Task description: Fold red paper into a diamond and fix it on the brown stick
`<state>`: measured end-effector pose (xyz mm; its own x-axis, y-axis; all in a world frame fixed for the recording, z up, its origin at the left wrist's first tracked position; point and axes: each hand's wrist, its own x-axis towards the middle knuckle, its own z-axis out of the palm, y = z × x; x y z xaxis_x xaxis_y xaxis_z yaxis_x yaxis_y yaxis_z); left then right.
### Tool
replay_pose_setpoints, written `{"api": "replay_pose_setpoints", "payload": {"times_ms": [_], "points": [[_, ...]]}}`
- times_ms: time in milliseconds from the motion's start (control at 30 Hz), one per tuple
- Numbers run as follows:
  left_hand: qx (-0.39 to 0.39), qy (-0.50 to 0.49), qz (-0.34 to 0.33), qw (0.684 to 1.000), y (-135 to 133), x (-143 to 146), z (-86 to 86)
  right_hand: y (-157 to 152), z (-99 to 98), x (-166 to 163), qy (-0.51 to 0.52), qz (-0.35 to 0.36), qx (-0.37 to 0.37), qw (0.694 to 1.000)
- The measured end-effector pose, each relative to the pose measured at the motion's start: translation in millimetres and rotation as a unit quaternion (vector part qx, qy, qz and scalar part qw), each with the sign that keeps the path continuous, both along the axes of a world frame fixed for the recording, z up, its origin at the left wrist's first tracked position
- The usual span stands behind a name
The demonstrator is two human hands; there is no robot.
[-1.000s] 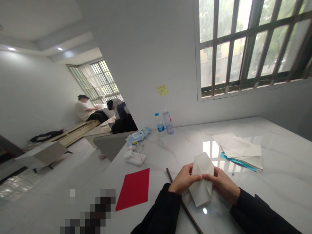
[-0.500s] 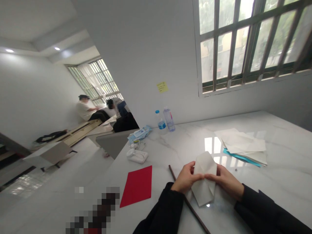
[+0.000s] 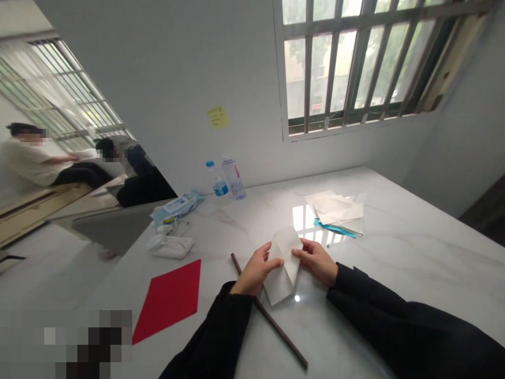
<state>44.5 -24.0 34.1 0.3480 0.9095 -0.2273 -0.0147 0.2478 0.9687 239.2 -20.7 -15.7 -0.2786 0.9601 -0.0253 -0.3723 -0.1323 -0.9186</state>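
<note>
Between my hands is a folded sheet of white paper (image 3: 281, 284), tilted above the marble-patterned table, with a crease and a raised flap along its middle. My left hand (image 3: 256, 269) pinches its left side, thumb on the face and fingers behind. On the opposite edge, my right hand (image 3: 317, 260) grips it between thumb and fingers. A thin dark brown stick (image 3: 281, 332) lies on the table, passing beneath my left wrist and the paper's lower left. Left of the stick lies a flat red sheet of paper (image 3: 171, 300).
White sheets (image 3: 335, 206) are stacked over a blue sheet (image 3: 335, 229) at the back right. Two plastic bottles, one blue-capped (image 3: 218, 180) and one clear (image 3: 234, 179), stand by the wall. A wipes pack (image 3: 177, 206) and a white case (image 3: 170, 246) lie left. Two people sit beyond.
The camera view has turned right, so everything sits further left. My right thumb has moved away from my left thumb toward the paper's right edge, and a flap now stands up.
</note>
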Motion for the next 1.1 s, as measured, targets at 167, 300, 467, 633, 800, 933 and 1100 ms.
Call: {"api": "replay_pose_setpoints", "payload": {"times_ms": [167, 300, 467, 633, 800, 933, 1100], "points": [[-0.005, 0.003, -0.001, 1.000, -1, 3, 3.4, 3, 1.7, 8, -0.073, -0.023, 0.011, 0.997], [-0.001, 0.018, -0.005, 1.000, -1, 5, 4.9, 3, 9.5, 12, -0.064, -0.004, 0.005, 0.998], [0.010, 0.034, -0.012, 0.999, 0, 6, 3.2, 3, 15.8, 13, -0.074, -0.006, 0.002, 0.997], [-0.005, 0.014, -0.018, 1.000, 0, 7, 1.1, 6, 13.1, 15, -0.090, -0.002, 0.015, 0.996], [-0.014, 0.001, -0.038, 0.999, 0, 7, -0.5, 6, 15.8, 18, -0.081, -0.017, 0.010, 0.996], [-0.003, 0.037, -0.059, 0.998, -3, 9, 2.7, 3, 25.3, 18, -0.055, 0.007, 0.022, 0.998], [0.017, 0.076, -0.096, 0.992, -10, 18, 6.1, -2, 29.9, 18, -0.137, -0.048, 0.014, 0.989]]}}
